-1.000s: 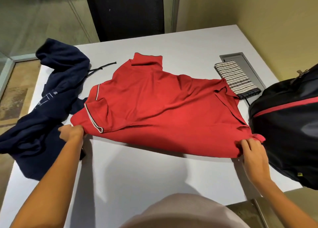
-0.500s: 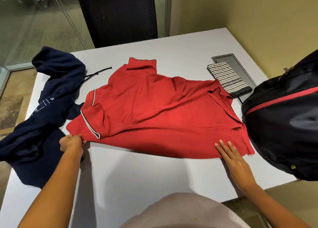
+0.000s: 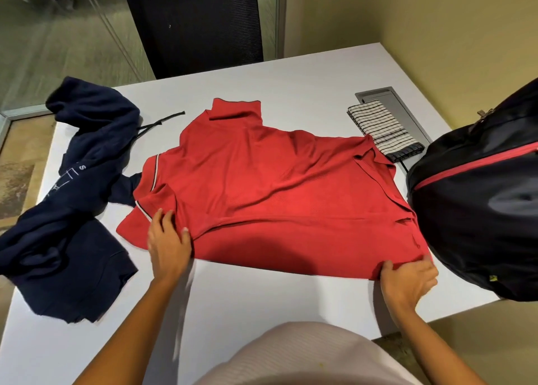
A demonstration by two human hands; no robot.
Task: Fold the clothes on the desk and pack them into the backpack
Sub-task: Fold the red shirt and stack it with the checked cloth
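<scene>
Left hand (image 3: 168, 239): fingers (image 3: 164, 218) spread flat, pressed on red polo shirt (image 3: 276, 186). Right hand (image 3: 407, 277): near hem corner pinched, fingers blurred. Shirt is spread on the counter (image 3: 291, 303) beyond both hands. Backpack (image 3: 480, 210) sits just right of right fingers. Step judged: first fold. Next: hem to be lifted evenly. Backpack opening cut off.

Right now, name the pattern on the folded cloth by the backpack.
Cloth: white, thin dark stripes; head view.
</scene>
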